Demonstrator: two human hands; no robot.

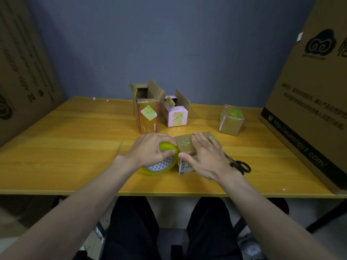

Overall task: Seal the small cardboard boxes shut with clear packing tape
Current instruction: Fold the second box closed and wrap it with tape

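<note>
Around the work sit several other things on the yellow wooden table [75, 139]: a tall open carton [147, 109] with its flaps up, a pink open box [176, 113] just beside it, and a taped-shut box [231, 118] well apart to the right. Black-handled scissors [238, 163] lie just behind the right wrist, partly hidden by it. A large cardboard carton [308, 94] leans at the right edge, printed with a swirl logo and "http://wukongyz.com/"; its other lines are too blurred to read.

The small cardboard box [187, 147] lies near the front middle of the table, its long axis running away from the person, a printed label on its near end unreadable. The right hand [204, 156] rests flat on its top, fingers straight. The left hand [152, 149] grips the roll of clear packing tape [161, 162], which stands on edge touching the box's left side.
</note>
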